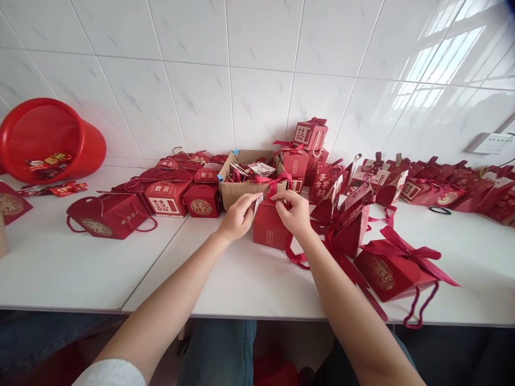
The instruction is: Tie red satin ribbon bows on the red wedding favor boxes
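Note:
A small red gift box (269, 228) stands upright on the white table in front of me. My left hand (238, 215) is closed at its upper left, pinching a thin whitish card (258, 203). On the other side, my right hand (293, 212) has its fingertips pinched on a dark red ribbon (273, 188) above the box. A loop of ribbon (296, 259) hangs down by the box's right side onto the table. Directly behind the box sits an open cardboard box (230, 194) with cards and red ribbon pieces inside. My fingers partly cover the gift box's top.
Several red boxes (167, 198) with cords stand at the left, near a tipped red bucket (90, 145) with wrapped sweets. A stack of boxes (310, 134) rises against the tiled wall. At the right lie a ribbon-tied box (396, 271), more packed boxes and a black ring (440, 210).

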`<state>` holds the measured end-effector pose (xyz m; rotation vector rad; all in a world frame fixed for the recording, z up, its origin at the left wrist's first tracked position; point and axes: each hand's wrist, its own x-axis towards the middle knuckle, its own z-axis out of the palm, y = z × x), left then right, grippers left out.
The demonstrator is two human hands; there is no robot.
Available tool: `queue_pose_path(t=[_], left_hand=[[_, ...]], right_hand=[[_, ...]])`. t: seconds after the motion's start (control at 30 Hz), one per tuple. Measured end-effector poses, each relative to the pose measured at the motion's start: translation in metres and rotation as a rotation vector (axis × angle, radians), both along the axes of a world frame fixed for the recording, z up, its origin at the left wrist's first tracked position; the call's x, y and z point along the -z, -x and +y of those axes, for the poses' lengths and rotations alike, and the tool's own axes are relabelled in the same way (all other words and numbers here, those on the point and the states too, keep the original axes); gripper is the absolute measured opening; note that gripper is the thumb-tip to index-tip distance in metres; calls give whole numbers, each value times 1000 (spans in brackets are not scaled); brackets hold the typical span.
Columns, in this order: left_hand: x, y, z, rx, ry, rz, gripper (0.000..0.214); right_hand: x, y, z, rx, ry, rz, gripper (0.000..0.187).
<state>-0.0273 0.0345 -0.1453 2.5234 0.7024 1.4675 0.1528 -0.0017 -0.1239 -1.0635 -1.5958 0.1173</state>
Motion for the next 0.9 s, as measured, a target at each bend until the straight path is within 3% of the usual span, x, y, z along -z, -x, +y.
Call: queue_pose_path(t=[0.13,0.37,0.6,0.9], left_hand=[[1,-2,-1,-35,3,-34,33],[0,-5,-3,-84,-1,-95,24],[4,-5,-2,-130,16,-106,21],[12,-8,0,-143,71,-114,26]], right_hand=[[-2,0,-5,1,12,-69,24],[-3,9,-15,222,-36,-417,20],[-4,10,-15,289,-42,-377,14],[0,20,-18,231,-43,-344,19]])
